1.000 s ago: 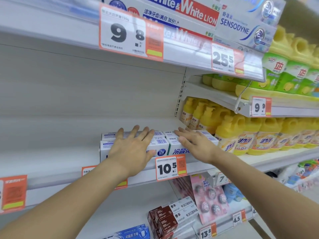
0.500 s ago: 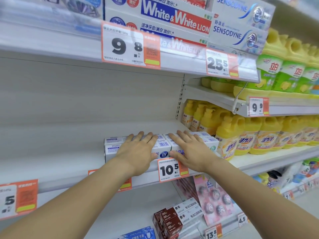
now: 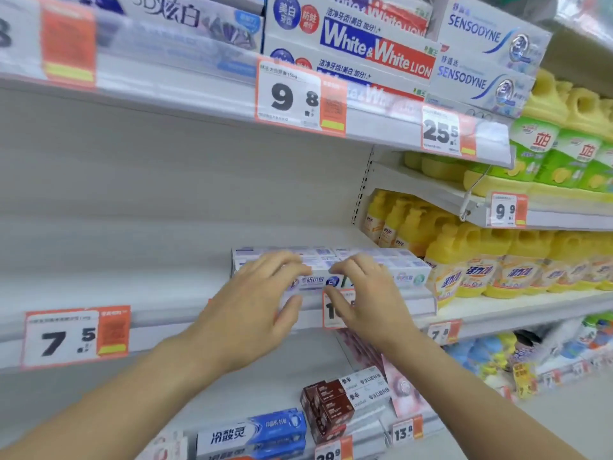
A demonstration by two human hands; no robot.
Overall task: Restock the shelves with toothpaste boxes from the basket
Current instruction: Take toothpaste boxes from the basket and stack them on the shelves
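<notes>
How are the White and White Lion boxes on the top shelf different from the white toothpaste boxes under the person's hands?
The White & White Lion boxes carry bold blue-and-red panels; the white toothpaste boxes are pale, with small print. The Lion boxes sit untouched above; the left hand and right hand are at the white ones. Both are long cartons stacked front-facing.

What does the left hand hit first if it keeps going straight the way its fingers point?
Most likely the white toothpaste boxes at the shelf's front edge: the left hand points up and right at them, fingertips at or almost on the front box. Contact itself is blurred, so depth is uncertain.
</notes>
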